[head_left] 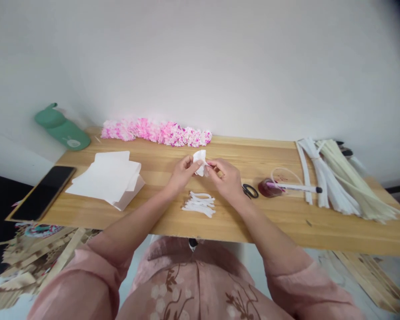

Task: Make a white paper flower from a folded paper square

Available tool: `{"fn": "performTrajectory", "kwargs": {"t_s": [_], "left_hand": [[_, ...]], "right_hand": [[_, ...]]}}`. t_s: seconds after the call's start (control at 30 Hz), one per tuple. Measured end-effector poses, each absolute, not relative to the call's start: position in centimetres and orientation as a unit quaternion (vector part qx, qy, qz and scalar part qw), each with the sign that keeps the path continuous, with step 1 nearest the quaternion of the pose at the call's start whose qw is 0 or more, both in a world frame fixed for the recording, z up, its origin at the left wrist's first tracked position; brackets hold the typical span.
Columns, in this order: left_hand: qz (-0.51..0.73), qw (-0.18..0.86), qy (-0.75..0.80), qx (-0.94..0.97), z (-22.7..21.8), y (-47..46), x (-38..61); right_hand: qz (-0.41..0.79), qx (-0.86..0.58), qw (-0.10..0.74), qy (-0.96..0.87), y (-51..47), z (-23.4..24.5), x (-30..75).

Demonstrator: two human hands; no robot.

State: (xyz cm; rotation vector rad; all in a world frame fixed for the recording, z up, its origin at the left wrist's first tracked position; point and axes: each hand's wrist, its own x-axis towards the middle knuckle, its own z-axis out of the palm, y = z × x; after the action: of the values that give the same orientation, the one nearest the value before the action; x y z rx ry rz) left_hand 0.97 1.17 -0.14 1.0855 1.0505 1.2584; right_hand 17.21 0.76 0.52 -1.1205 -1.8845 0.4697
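Observation:
Between both hands, above the middle of the wooden table [166, 178], is a small crumpled piece of white paper [199, 156]. My left hand [184, 172] pinches its left side between thumb and fingers. My right hand [225, 177] is closed at its right lower edge, where a bit of pink shows by the fingertips; my fingers hide part of it. Just below the hands lies a small pile of short white fuzzy strips [199, 204]. Black-handled scissors [250, 191] rest beside my right wrist, their blades mostly hidden.
White paper sheets [103, 175] and a phone [43, 192] lie at left, near a green bottle [65, 129]. Pink-white fluffy flowers [156, 132] line the wall. At right are a jar of dark red liquid [269, 188], a brush-like pen [296, 187] and bundled long strips [330, 178].

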Motion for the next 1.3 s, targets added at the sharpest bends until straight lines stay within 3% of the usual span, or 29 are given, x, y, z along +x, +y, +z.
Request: {"fn": "performTrajectory", "kwargs": {"t_s": [0.5,0.93,1.3], "left_hand": [[0.573,0.675,0.392,0.249,0.8,1.6,0.1],[0.555,0.703,0.376,0.236,0.7,1.1,0.6],[0.585,0.666,0.389,0.252,0.8,1.6,-0.1]], "right_hand": [[0.373,-0.481,0.54,-0.581,1.4,1.4,18.1],[0.107,-0.455,0.44,-0.767,0.9,1.3,17.7],[0.165,-0.488,0.454,-0.727,1.2,1.6,18.3]]}}
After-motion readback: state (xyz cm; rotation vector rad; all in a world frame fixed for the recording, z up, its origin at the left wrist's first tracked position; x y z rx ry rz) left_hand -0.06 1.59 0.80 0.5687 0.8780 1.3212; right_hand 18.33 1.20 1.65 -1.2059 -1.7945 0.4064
